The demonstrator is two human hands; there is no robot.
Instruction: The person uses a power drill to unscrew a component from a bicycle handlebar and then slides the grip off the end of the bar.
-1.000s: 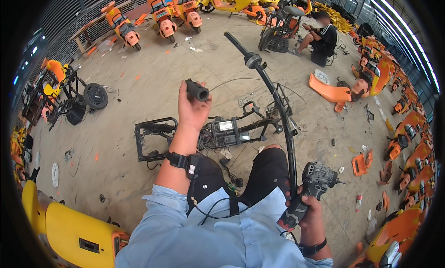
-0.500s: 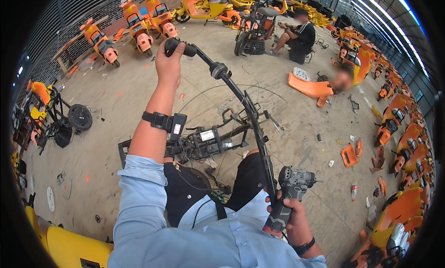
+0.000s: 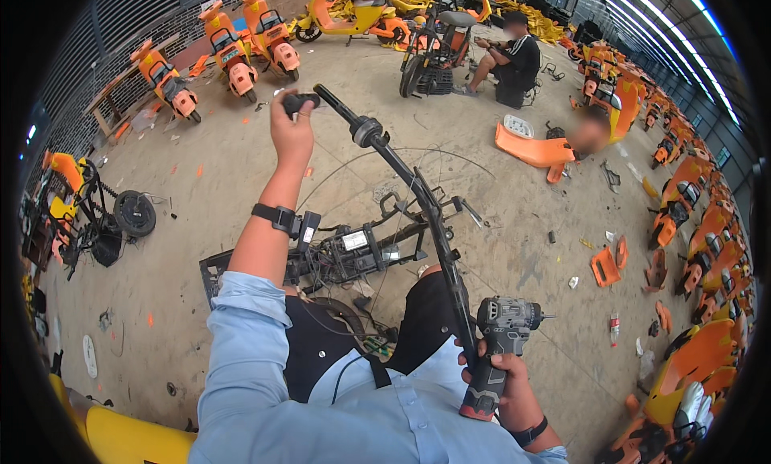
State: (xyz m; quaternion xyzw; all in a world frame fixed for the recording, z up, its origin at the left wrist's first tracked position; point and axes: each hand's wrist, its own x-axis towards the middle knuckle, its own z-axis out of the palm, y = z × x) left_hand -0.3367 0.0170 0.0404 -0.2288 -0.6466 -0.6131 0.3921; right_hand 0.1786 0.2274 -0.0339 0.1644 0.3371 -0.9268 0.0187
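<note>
My left hand (image 3: pixel 291 133) is closed around a short black cylindrical piece (image 3: pixel 300 103), held just beside the bare upper end of a long black metal tube (image 3: pixel 405 173). A thick ring-shaped collar (image 3: pixel 368 132) sits on the tube near that end. The tube slants down toward my body. My right hand (image 3: pixel 509 377) grips a grey cordless drill (image 3: pixel 503 326) by its handle, its bit pointing right. The same hand's fingers also wrap the tube's lower end. Beyond my knees lies a black scooter frame (image 3: pixel 353 251) with loose wiring.
Orange scooters (image 3: pixel 233 63) stand at the back left, with more rows on the right. A stripped scooter with a wheel (image 3: pixel 134 213) is on the left. A person (image 3: pixel 514 61) crouches at the back. Orange panels (image 3: pixel 534 147) and scraps litter the floor. A yellow body (image 3: pixel 136 436) is at lower left.
The black piece in my left hand has come off the tube's upper end, which now shows bare. My left hand has moved slightly down and left. The right hand keeps its hold.
</note>
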